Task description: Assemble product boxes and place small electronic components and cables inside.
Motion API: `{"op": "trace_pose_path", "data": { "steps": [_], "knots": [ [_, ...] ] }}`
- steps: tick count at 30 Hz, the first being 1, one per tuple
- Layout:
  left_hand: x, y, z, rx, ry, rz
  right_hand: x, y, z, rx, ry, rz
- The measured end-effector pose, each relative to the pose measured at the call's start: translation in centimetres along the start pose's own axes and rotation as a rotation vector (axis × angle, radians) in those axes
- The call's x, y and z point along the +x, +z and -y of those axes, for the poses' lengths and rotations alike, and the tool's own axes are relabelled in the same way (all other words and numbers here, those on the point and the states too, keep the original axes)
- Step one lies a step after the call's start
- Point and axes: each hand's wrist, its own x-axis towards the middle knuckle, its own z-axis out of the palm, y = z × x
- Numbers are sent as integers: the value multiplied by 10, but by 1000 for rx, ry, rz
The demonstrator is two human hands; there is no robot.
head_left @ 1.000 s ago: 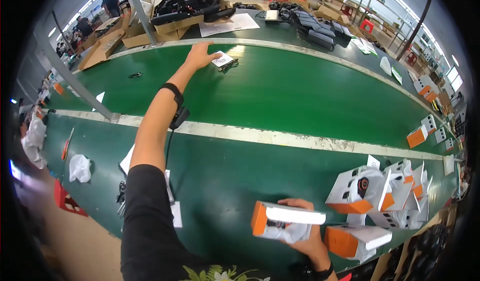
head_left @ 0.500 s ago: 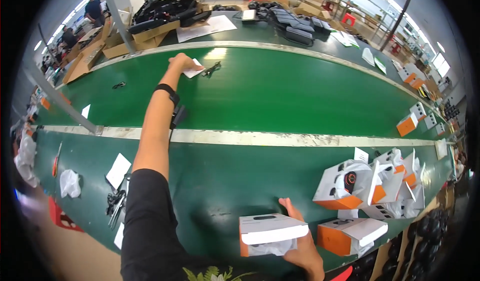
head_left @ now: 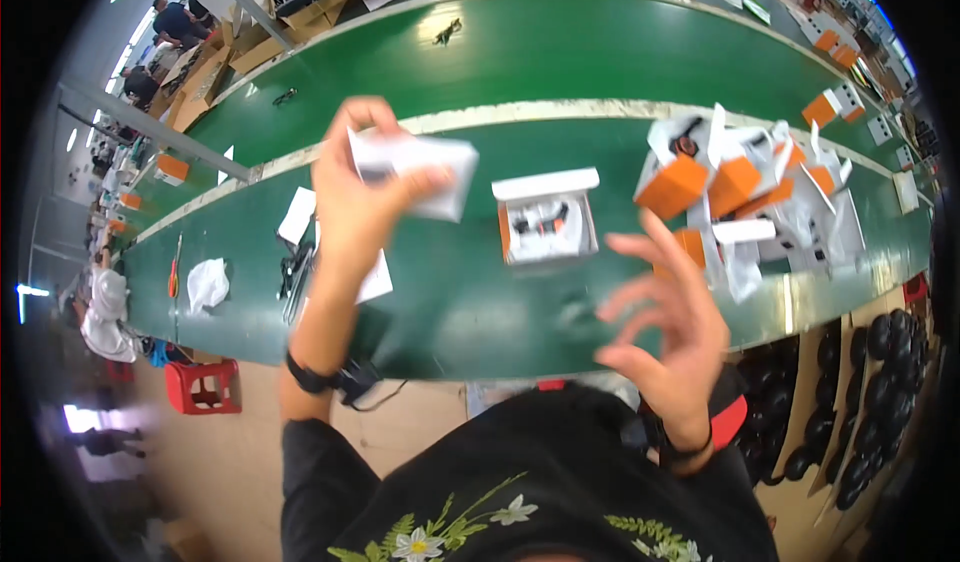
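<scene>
Nearest, your right hand hangs over the front of the green bench, its fingers spread and its grip holding nothing. Your left hand pinches a white leaflet above the bench; it is blurred, so you can't tell whether it is one sheet or several. Beyond and between your hands, an orange-and-white carton sits on the bench. It looks partly filled: a black-and-orange device already lies inside, though its white wrapping obscures its form. Left undone, the flap stands raised and the leaflet is outside. To the right, more cartons overlap too much to count; to the left, your forearm covers part of some white sheets beside dark cables. Farther off, a coiled cord on the conveyor belt is too small to identify.
</scene>
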Motion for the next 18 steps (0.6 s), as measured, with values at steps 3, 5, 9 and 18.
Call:
{"op": "trace_pose_path", "data": {
  "steps": [3, 5, 9, 18],
  "knots": [
    [-88, 45, -25, -214, -34, 82, -3, 22, 7, 43, 37, 207],
    [-106, 60, -28, -236, -46, 52, -23, 17, -15, 29, -88, 187],
    [-117, 70, -14, -288, 17, 14, -30, 10, -18, -152, -161, -24],
    [-107, 95, 17, -393, -65, 28, 0, 7, -16, -116, -96, -123]
  ]
}}
